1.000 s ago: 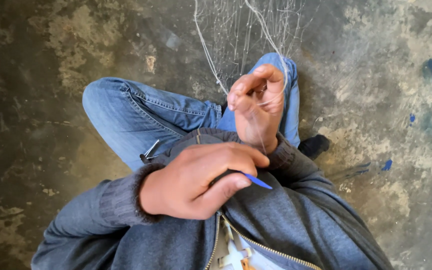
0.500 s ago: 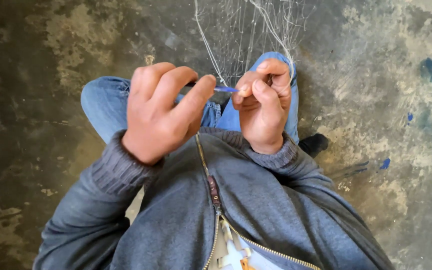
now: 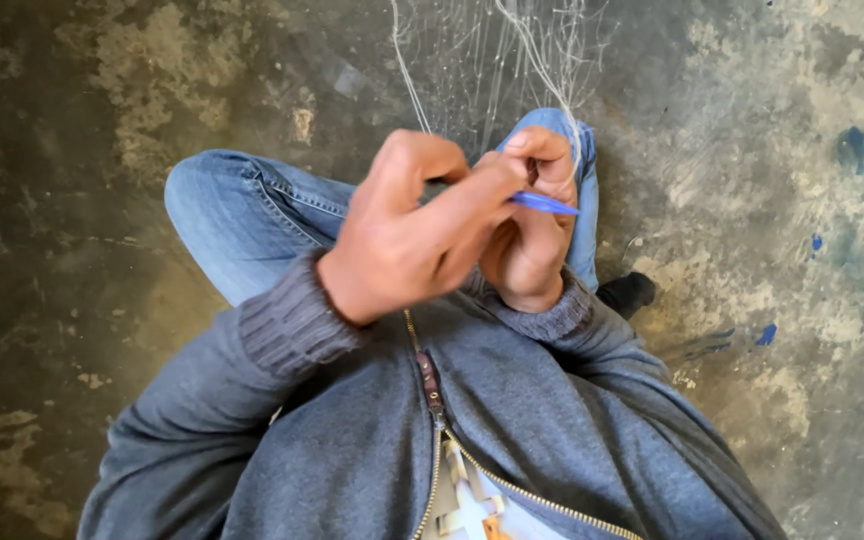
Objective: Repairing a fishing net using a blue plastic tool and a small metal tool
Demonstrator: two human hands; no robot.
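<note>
Rough, stained concrete floor [image 3: 112,120] fills the view, mottled grey and tan, with small blue paint marks at the right. Close to the middle, a slim blue plastic needle-like tool [image 3: 544,204] sits pinched in the left hand [image 3: 422,235], its pointed end sticking out to the right across the right hand [image 3: 532,230]. The left hand's fingers are curled narrowly around the tool, thumb and forefinger closed on it. The right hand is also closed, its fingertips bunched up against fine white netting strands [image 3: 492,70] that run from the fingers upward across the floor; whether it actually grips a strand I cannot tell for sure, though the threads meet its fingertips.

Compared with half a second earlier, the left hand has moved to the right and now overlaps the right hand, where before a small gap lay between them and the tool bridged it. A second ago the left hand was down low near the lap with the tool pointing outward.

Below the hands, bent knees in blue denim jeans [image 3: 242,215] show on either side, and a grey zip-up hooded sweatshirt [image 3: 352,430] with ribbed cuffs covers both arms and the chest. A dark sock or shoe tip [image 3: 627,293] peeks out beside the right sleeve.
</note>
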